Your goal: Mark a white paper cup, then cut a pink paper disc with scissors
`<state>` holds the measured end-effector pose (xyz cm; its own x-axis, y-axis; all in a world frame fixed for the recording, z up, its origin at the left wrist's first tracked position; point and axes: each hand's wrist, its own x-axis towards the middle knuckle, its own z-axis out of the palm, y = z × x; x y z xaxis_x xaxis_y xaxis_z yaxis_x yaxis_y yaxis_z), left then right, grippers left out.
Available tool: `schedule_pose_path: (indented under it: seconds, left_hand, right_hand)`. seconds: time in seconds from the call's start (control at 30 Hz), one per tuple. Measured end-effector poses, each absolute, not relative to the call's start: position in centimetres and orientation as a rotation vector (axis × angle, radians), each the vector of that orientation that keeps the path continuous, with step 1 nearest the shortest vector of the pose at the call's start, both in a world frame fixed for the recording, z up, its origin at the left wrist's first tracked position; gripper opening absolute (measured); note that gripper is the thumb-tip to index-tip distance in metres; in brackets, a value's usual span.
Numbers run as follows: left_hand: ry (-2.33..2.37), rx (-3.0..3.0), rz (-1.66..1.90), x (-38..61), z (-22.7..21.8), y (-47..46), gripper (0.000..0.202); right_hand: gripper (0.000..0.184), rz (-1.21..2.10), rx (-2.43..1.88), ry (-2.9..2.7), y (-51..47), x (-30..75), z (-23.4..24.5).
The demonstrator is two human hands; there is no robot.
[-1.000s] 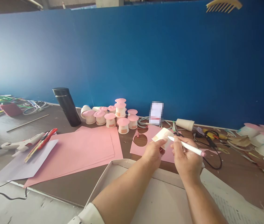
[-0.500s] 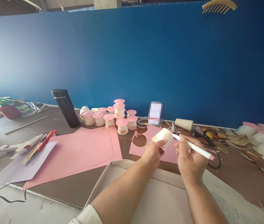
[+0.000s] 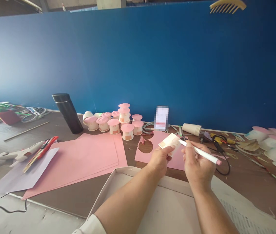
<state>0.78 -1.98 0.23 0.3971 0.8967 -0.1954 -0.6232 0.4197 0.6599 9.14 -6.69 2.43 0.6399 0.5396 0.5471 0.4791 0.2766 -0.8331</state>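
In my left hand [image 3: 161, 159] is a small white paper cup [image 3: 170, 142], tilted on its side, with an orange-brown patch near one end. My right hand [image 3: 197, 164] grips a white marker pen [image 3: 206, 155] with a pink end. Its tip is at the cup's side; whether it touches I cannot tell. Beneath the cup lies a pink sheet [image 3: 141, 158] with a round hole cut out. Behind and to the left stand several upturned paper cups [image 3: 127, 134] with pink disc tops and drawn windows and doors.
Pink paper sheets [image 3: 79, 159] lie left, with a utility knife [image 3: 40, 154] and a glue gun [image 3: 22, 153] near them. A black bottle [image 3: 68, 113] stands behind. Nested cups [image 3: 191, 129] and cables lie at the back. A shallow box [image 3: 167, 211] sits under my forearms.
The marker's tip has shifted slightly left and down along the cup's side, my right hand moving with it. My left hand keeps the cup almost still.
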Motion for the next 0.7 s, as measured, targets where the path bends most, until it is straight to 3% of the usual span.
schedule_pose_path:
  seconds: [0.7]
  left_hand:
    - [0.595, 0.525, 1.023, 0.68, 0.51, -2.13, 0.044]
  right_hand:
    - [0.029, 0.031, -1.325, -0.910, -6.76, 9.11, 2.25]
